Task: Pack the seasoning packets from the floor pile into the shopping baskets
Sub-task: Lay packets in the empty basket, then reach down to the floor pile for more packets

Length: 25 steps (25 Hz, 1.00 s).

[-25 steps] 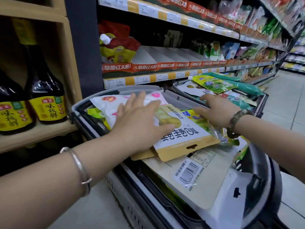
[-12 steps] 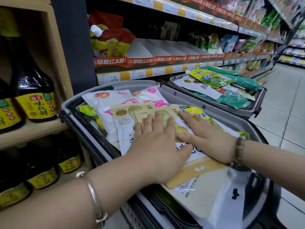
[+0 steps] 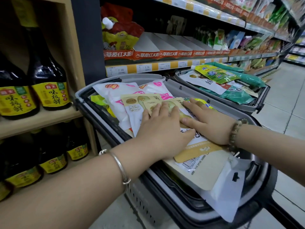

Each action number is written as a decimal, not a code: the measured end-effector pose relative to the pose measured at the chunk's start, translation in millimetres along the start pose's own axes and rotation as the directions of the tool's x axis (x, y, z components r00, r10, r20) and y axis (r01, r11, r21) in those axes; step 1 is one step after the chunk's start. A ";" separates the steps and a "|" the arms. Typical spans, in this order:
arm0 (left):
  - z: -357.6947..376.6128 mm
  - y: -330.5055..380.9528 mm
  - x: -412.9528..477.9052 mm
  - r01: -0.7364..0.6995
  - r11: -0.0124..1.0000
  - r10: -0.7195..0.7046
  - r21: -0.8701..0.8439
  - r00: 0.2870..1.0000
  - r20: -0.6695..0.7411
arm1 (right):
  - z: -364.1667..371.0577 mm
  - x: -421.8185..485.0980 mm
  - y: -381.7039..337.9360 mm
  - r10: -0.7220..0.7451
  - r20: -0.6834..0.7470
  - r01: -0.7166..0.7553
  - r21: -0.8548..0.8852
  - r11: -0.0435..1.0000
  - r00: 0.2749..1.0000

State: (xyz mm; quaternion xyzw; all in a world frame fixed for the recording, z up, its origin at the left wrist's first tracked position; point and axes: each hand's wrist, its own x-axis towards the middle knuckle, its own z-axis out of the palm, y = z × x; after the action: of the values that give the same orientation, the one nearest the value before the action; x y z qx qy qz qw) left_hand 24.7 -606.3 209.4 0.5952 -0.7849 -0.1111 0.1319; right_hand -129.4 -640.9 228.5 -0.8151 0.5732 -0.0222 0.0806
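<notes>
A grey shopping basket (image 3: 125, 78) stands in front of me, filled with seasoning packets. Two beige and white packets (image 3: 135, 103) lie on top of pink and white bags (image 3: 115, 93). My left hand (image 3: 161, 131) lies flat on the top beige packet, fingers straight. My right hand (image 3: 208, 124) lies flat beside it on the same packets, fingers pointing left. A second grey basket (image 3: 257, 106) farther right holds green, yellow and white packets (image 3: 216, 75). The floor pile is out of view.
A wooden shelf (image 3: 41, 119) with dark soy sauce bottles (image 3: 47, 80) stands at the left. Store shelving (image 3: 165, 65) with red display boxes and pouches runs behind the baskets. Tiled aisle floor (image 3: 283, 100) opens to the right.
Both hands brought the beige packets down flat into the near basket. My right hand moved from the basket's far side to rest beside my left.
</notes>
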 end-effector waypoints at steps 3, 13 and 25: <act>-11.8 -19.2 -11.2 0.004 0.997 -0.014 -0.078 0.991 -0.135 | -7.6 2.3 -25.1 -0.080 -0.081 0.075 -0.067 0.995 0.993; -54.0 -152.3 -140.5 0.252 0.939 -0.322 -0.235 0.885 -0.335 | 13.2 19.5 -182.0 -0.397 -0.021 0.391 -0.138 0.910 0.918; -11.0 -293.7 -411.7 0.681 0.732 -0.666 0.033 0.725 -0.174 | 205.9 -17.8 -425.5 -0.686 0.287 0.736 -0.120 0.667 0.669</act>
State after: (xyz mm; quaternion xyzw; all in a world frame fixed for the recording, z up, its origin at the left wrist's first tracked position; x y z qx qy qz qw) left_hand 400.0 -288.2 91.7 0.8517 -0.5071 -0.0690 0.1130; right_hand 287.1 -462.1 93.2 -0.9751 0.1936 0.1022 0.0344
